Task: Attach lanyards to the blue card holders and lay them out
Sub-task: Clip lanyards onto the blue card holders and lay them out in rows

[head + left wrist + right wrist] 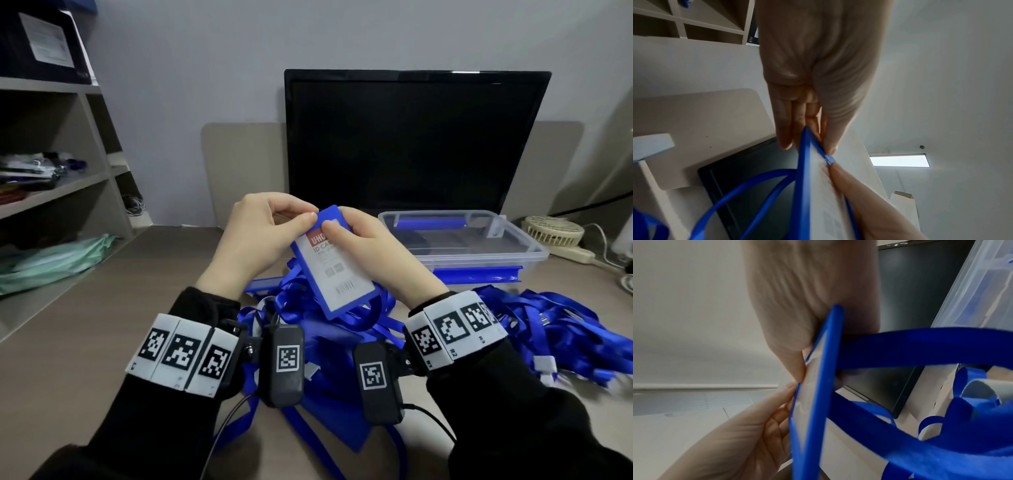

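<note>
I hold one blue card holder (pixel 337 274) tilted in the air above the desk, its white ID card insert facing me. My left hand (pixel 270 226) pinches its top left corner between thumb and fingers. My right hand (pixel 363 240) grips its upper right part, thumb on the front. In the left wrist view the blue card holder (pixel 803 186) is edge-on below my left hand (pixel 807 141). In the right wrist view the card holder (pixel 818 386) stands between both hands, my right hand (pixel 799 366) pinching it. A heap of blue lanyards (pixel 561 329) lies under and right of my hands.
A clear plastic box (pixel 520 246) with blue parts stands behind my right hand, before a dark monitor (pixel 411 137). Grey shelves (pixel 68 192) stand at the left. A small fan (pixel 551 233) and cables lie far right. More blue holders (pixel 329 421) lie on the desk near my wrists.
</note>
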`<state>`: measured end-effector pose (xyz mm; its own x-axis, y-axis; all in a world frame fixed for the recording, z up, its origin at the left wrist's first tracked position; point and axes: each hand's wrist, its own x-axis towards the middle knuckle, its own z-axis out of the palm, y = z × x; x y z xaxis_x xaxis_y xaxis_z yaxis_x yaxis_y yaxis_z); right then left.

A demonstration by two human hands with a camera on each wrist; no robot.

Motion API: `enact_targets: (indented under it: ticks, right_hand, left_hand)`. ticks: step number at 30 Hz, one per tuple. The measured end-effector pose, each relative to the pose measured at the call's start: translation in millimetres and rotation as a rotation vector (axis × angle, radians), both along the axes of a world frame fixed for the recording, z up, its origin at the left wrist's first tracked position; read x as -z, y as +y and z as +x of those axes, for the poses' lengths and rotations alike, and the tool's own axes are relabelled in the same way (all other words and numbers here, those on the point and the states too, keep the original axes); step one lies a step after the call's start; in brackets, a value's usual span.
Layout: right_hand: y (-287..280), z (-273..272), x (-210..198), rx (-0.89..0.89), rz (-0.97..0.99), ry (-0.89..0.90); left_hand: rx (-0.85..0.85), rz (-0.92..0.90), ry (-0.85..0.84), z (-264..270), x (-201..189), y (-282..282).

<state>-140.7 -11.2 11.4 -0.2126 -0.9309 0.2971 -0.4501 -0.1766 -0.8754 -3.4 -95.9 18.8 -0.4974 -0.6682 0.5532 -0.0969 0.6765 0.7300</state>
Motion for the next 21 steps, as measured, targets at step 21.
enact_targets:
  ticks: [21]
  right_hand:
    - [19, -18, -17, 0.085, -0.200, -0.199]
  left_hand:
    - [0.065, 0.043, -0.048, -4, 6, -1]
